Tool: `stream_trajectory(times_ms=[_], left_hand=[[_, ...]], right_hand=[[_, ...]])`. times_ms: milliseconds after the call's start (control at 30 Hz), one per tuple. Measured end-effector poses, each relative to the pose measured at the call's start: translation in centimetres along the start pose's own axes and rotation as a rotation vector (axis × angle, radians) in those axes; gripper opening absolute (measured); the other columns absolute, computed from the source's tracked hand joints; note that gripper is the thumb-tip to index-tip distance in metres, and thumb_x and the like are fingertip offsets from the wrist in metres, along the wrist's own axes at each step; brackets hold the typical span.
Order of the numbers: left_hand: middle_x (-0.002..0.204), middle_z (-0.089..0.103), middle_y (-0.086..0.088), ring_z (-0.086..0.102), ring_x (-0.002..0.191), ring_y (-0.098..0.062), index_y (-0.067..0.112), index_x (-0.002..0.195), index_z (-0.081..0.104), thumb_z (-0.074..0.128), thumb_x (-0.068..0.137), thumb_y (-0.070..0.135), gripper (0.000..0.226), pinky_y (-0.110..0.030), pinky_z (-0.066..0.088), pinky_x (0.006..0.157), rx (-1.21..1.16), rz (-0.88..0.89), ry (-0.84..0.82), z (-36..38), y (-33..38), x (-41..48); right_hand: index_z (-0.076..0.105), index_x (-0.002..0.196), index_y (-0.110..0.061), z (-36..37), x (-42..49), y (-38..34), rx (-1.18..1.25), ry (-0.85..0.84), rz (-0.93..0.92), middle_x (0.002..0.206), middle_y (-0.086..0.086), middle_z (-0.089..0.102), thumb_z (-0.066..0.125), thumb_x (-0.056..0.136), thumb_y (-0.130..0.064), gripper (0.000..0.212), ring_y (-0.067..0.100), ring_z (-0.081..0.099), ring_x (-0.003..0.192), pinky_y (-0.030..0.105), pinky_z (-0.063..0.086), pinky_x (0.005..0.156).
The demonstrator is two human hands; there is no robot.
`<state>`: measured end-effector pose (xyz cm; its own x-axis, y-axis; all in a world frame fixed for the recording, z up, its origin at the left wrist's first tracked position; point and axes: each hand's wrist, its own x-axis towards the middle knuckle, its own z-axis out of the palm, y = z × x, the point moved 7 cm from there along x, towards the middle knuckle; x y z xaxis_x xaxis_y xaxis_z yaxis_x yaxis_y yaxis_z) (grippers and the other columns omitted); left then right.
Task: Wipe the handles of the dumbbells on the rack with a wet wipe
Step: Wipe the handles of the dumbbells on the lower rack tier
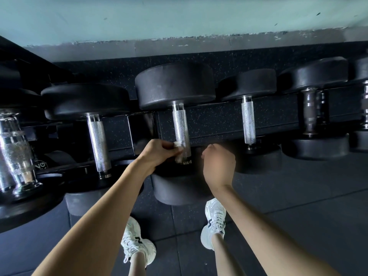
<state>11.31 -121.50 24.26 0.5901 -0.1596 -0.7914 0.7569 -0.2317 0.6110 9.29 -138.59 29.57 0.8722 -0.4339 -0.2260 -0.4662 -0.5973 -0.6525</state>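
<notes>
Our bare left forearm (99,216) and right forearm (258,216) are reaching out over our white lace-up sneakers (137,246), which are standing on the dark speckled rubber floor (298,196). Our left hand (157,154) is pinching a white wet wipe (177,146) against the near end of the silver knurled handle (180,128) of the middle black rubber-headed dumbbell (175,84). Our right hand (218,164) is hovering just beside it, apart from the left, in the gap between that handle and the next knurled handle (249,120) to the right. Its fingers are curling under and blurring, so we cannot tell whether it is gripping anything. The black metal rack (144,130) is carrying the dumbbells side by side in a row, with their heads overhanging its front and back rails and open gaps showing between the handles. Behind the rack, the floor is running up to a pale green wall (179,16). Bare floor is lying open to our right.
</notes>
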Motion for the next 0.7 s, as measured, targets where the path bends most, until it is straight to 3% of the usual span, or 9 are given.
stream_trajectory(times_ms=[100, 200, 267, 333, 433, 533, 633, 700], left_hand=[[0.048, 0.061, 0.008, 0.051, 0.044, 0.004, 0.013, 0.068, 0.074, 0.073, 0.08, 0.033, 0.024, -0.012, 0.039, 0.05, 0.262, 0.044, 0.196, -0.2, 0.3, 0.0], [0.051, 0.055, 0.002, 0.05, 0.049, -0.008, 0.014, 0.071, 0.075, 0.073, 0.078, 0.038, 0.025, -0.018, 0.031, 0.041, 0.478, 0.049, 0.391, 0.2, 1.4, -1.3], [0.059, 0.063, -0.002, 0.053, 0.054, -0.007, 0.014, 0.079, 0.077, 0.075, 0.078, 0.036, 0.022, -0.017, 0.037, 0.046, 0.338, 0.088, 0.491, -0.2, 2.4, -1.5], [0.062, 0.067, -0.004, 0.055, 0.058, -0.006, 0.014, 0.079, 0.077, 0.076, 0.076, 0.033, 0.019, -0.02, 0.043, 0.055, 0.124, 0.163, 0.563, -1.2, 3.8, -0.8], [0.047, 0.06, 0.004, 0.055, 0.054, -0.004, 0.017, 0.065, 0.071, 0.075, 0.078, 0.016, 0.014, -0.017, 0.048, 0.061, -0.241, 0.185, 0.511, -2.0, 5.2, 1.2], [0.062, 0.064, 0.01, 0.055, 0.058, 0.001, 0.011, 0.078, 0.069, 0.073, 0.081, 0.017, 0.008, -0.017, 0.047, 0.067, -0.515, 0.111, 0.458, -2.0, 4.9, 2.3], [0.094, 0.069, -0.001, 0.064, 0.088, -0.01, 0.007, 0.103, 0.068, 0.07, 0.084, 0.026, 0.027, -0.022, 0.046, 0.088, -0.566, 0.091, 0.37, -1.6, 4.1, 3.4], [0.094, 0.07, 0.002, 0.062, 0.089, -0.006, 0.001, 0.112, 0.065, 0.068, 0.085, 0.03, 0.039, -0.013, 0.045, 0.084, -0.499, 0.108, 0.368, -1.4, 3.5, 3.3]], right_hand=[[0.05, 0.058, 0.002, -0.3, -0.2, -0.3, -0.021, 0.0, 0.013, 0.054, 0.013, 0.055, 0.046, 0.087, -0.013, 0.033, 0.031, 0.049, 0.054, 0.039, 0.033, 0.056], [0.032, 0.049, -0.013, -0.8, -0.3, -0.9, -0.043, 0.029, -0.011, 0.044, 0.002, 0.037, 0.049, 0.087, -0.006, 0.042, 0.019, 0.031, 0.044, 0.035, 0.018, 0.052], [0.034, 0.049, -0.011, -0.6, -0.2, -0.7, -0.053, 0.014, -0.013, 0.045, 0.005, 0.04, 0.048, 0.087, -0.008, 0.041, 0.021, 0.035, 0.044, 0.036, 0.021, 0.052], [0.049, 0.055, -0.001, -0.3, -0.2, -0.4, -0.048, -0.001, -0.01, 0.051, 0.012, 0.053, 0.042, 0.084, -0.019, 0.035, 0.03, 0.048, 0.051, 0.041, 0.034, 0.056], [0.055, 0.061, 0.002, -0.1, 0.0, -0.1, -0.038, -0.003, -0.016, 0.057, 0.013, 0.058, 0.036, 0.078, -0.025, 0.037, 0.031, 0.054, 0.058, 0.042, 0.043, 0.058], [0.055, 0.061, 0.001, -0.2, 0.0, -0.1, -0.029, 0.012, -0.025, 0.056, 0.014, 0.058, 0.035, 0.077, -0.026, 0.038, 0.032, 0.054, 0.057, 0.042, 0.045, 0.057], [0.053, 0.058, 0.001, -0.1, 0.0, -0.3, -0.019, 0.02, -0.053, 0.052, 0.013, 0.056, 0.031, 0.077, -0.031, 0.043, 0.032, 0.051, 0.053, 0.043, 0.043, 0.054], [0.053, 0.057, 0.0, 0.0, 0.0, -0.4, -0.025, 0.017, -0.068, 0.05, 0.012, 0.054, 0.029, 0.077, -0.035, 0.047, 0.031, 0.05, 0.05, 0.043, 0.042, 0.053]])
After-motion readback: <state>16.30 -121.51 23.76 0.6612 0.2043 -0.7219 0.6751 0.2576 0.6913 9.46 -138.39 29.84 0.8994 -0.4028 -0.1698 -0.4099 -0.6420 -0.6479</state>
